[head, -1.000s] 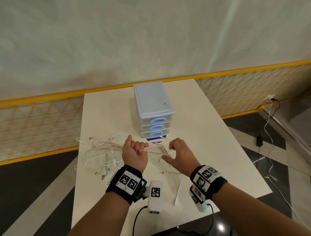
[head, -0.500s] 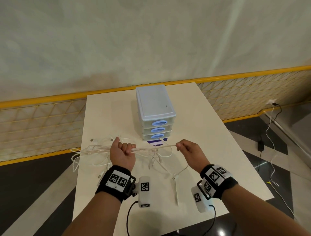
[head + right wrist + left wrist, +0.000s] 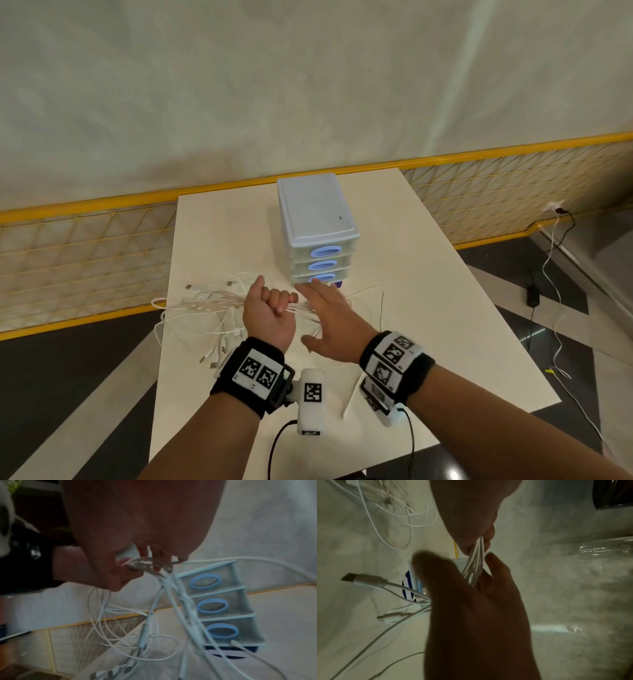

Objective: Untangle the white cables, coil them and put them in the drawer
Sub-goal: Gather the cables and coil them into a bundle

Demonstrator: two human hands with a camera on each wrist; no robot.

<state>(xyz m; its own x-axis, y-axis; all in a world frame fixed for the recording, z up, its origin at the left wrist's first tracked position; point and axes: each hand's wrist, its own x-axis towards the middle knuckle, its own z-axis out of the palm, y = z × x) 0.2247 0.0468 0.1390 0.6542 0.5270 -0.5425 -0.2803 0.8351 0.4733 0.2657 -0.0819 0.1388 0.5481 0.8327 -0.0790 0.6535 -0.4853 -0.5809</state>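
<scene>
A tangle of white cables (image 3: 205,303) lies on the white table (image 3: 428,308), left of centre. My left hand (image 3: 274,301) is a fist gripping a bundle of their strands; the left wrist view shows that bundle (image 3: 475,561) leaving the fist. My right hand (image 3: 318,298) lies right beside it with straight fingers over the strands, which run between two of its fingers (image 3: 494,566). In the right wrist view the strands (image 3: 171,591) hang down from both hands. The pale three-drawer unit (image 3: 317,219) with blue oval handles (image 3: 212,607) stands just behind the hands, all drawers closed.
One loose white cable (image 3: 352,394) lies near the table's front edge and a thin loop (image 3: 380,301) reaches right. A wall with a yellow rail (image 3: 102,202) runs behind the table. On the floor at right lie a black adapter (image 3: 532,296) and cords.
My right hand had pulled one strand out to the right; it has since let go and come back left beside my left fist, fingers straight. The left hand still grips the bundle.
</scene>
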